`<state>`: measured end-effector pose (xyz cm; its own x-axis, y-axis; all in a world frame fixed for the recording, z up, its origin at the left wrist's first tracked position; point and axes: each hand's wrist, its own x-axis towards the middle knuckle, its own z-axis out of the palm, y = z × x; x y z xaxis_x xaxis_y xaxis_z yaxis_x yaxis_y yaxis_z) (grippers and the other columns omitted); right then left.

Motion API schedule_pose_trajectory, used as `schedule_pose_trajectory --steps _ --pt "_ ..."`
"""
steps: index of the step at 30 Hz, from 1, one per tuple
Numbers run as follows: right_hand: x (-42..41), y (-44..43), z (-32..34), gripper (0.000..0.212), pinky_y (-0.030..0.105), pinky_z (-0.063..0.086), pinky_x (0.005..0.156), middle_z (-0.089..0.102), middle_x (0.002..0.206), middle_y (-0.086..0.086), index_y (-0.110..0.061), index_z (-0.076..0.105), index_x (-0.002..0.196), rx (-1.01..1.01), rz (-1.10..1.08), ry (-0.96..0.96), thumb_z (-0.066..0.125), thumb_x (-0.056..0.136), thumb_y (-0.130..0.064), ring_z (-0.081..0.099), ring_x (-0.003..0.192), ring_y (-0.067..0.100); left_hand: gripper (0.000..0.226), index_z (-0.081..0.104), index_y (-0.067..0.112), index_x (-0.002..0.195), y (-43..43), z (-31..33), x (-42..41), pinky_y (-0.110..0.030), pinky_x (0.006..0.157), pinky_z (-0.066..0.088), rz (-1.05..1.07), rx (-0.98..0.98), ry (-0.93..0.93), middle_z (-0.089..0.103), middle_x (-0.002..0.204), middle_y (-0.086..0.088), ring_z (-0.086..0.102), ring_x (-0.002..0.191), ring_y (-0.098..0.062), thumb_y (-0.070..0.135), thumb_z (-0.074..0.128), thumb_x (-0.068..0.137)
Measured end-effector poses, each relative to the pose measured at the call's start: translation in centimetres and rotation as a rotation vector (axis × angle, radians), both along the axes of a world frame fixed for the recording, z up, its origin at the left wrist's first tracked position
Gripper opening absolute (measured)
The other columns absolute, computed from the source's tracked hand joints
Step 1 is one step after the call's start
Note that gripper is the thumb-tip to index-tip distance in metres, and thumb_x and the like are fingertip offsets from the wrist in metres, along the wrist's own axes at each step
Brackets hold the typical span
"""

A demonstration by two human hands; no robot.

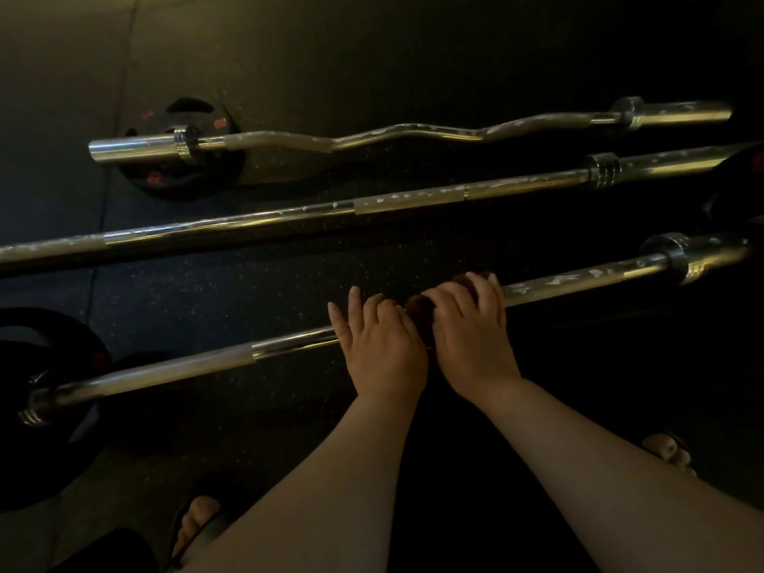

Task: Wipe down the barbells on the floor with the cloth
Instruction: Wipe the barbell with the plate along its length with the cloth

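The dark cloth (417, 310) is being clenched round the nearest barbell (289, 345) on the floor (248, 283) by the right hand (467, 328); the grip of the left hand (378, 345), laid beside it on the bar, cannot be told. The cloth is best being kept wrapped tight and drawn toward the white specks (558, 281). No container is being shown.

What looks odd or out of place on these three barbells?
White flecks blotch the shiny metal: on the curl bar, the middle bar, and the near bar just beyond the right hand gripping the cloth. What they are is unclear.
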<state>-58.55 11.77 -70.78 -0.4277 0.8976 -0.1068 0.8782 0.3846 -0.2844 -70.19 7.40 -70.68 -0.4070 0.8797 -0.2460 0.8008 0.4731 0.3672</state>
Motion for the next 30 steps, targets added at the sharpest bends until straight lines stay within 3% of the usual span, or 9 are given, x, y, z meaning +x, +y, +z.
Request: schedule_pose_trajectory --steps 3,6,8,14,17,20,23,28,30 --pt "2.0 1.7 -0.1 0.036 0.05 0.019 0.124 0.062 0.129 0.001 -0.021 0.059 0.129 0.093 0.004 -0.067 0.037 0.101 -0.027 0.046 0.132 0.027 0.043 0.057 0.021 0.126 0.0 0.2 0.2 -0.048 0.121 -0.02 -0.009 0.037 -0.037 0.041 0.155 0.0 -0.002 0.156 -0.022 0.035 0.021 0.105" --pt "2.1 3.3 -0.1 0.034 0.054 0.015 0.125 0.063 0.127 0.002 -0.018 0.061 0.127 0.101 -0.317 -0.111 0.042 0.1 -0.026 0.048 0.13 0.028 0.035 0.056 0.022 0.122 0.0 0.1 0.2 -0.044 0.119 -0.024 -0.014 0.075 -0.062 0.042 0.154 0.001 -0.001 0.156 -0.021 0.032 0.026 0.107" --pt "0.7 3.2 -0.1 0.034 0.053 0.011 0.126 0.061 0.13 0.005 -0.017 0.06 0.129 0.065 -0.38 -0.142 0.047 0.099 -0.026 0.044 0.134 0.03 0.036 0.056 0.022 0.123 0.1 -0.1 0.3 -0.044 0.118 -0.025 -0.019 0.073 -0.056 0.041 0.155 0.001 -0.003 0.155 -0.021 0.033 0.026 0.108" --pt "-1.4 0.6 -0.2 0.034 0.047 0.027 0.12 0.063 0.128 0.003 -0.02 0.06 0.127 0.064 -0.018 -0.123 0.049 0.098 -0.033 0.048 0.128 0.028 0.071 0.058 0.023 0.125 0.1 -0.2 0.7 -0.048 0.118 -0.025 -0.028 0.054 0.032 0.043 0.155 0.002 -0.002 0.156 -0.021 0.048 -0.001 0.095" --pt "1.2 2.5 -0.1 0.031 0.043 0.035 0.111 0.062 0.125 -0.003 -0.026 0.058 0.128 0.102 -0.048 -0.145 0.046 0.1 -0.03 0.052 0.12 0.023 0.05 0.058 0.024 0.119 -0.2 -0.5 -0.2 -0.044 0.118 -0.025 -0.075 0.068 -0.008 0.045 0.153 0.001 0.0 0.155 -0.02 0.04 0.013 0.103" --pt "4.1 4.0 -0.3 0.038 0.05 0.019 0.124 0.059 0.132 0.002 -0.02 0.056 0.135 0.146 -0.376 -0.056 0.045 0.099 -0.024 0.047 0.131 0.026 0.037 0.057 0.022 0.12 -0.2 -0.5 -0.3 -0.041 0.12 -0.023 -0.089 0.105 -0.075 0.045 0.152 0.001 0.001 0.155 -0.018 0.033 0.024 0.107" --pt "2.6 3.1 -0.4 0.045 0.049 0.012 0.127 0.057 0.138 0.007 -0.014 0.053 0.14 0.121 -0.46 0.032 0.043 0.097 -0.021 0.039 0.14 0.029 0.037 0.056 0.021 0.124 0.1 -0.4 0.3 -0.044 0.12 -0.022 -0.086 0.113 -0.061 0.043 0.154 0.001 0.0 0.155 -0.018 0.032 0.024 0.108" --pt "2.3 2.4 -0.4 0.032 0.044 0.034 0.115 0.063 0.126 0.0 -0.019 0.06 0.128 0.078 -0.107 -0.014 0.05 0.098 -0.025 0.047 0.126 0.024 0.041 0.056 0.021 0.125 0.4 -0.2 0.7 -0.047 0.121 -0.02 -0.094 0.08 -0.057 0.041 0.156 0.0 -0.002 0.155 -0.019 0.034 0.021 0.107" --pt "4.0 3.8 -0.6 0.027 0.04 0.038 0.11 0.063 0.121 -0.004 -0.023 0.061 0.125 0.116 -0.123 -0.043 0.048 0.1 -0.024 0.053 0.118 0.022 0.039 0.056 0.021 0.124 0.3 -0.2 0.4 -0.046 0.122 -0.019 -0.111 0.089 -0.071 0.042 0.156 0.0 0.0 0.155 -0.019 0.033 0.023 0.107"
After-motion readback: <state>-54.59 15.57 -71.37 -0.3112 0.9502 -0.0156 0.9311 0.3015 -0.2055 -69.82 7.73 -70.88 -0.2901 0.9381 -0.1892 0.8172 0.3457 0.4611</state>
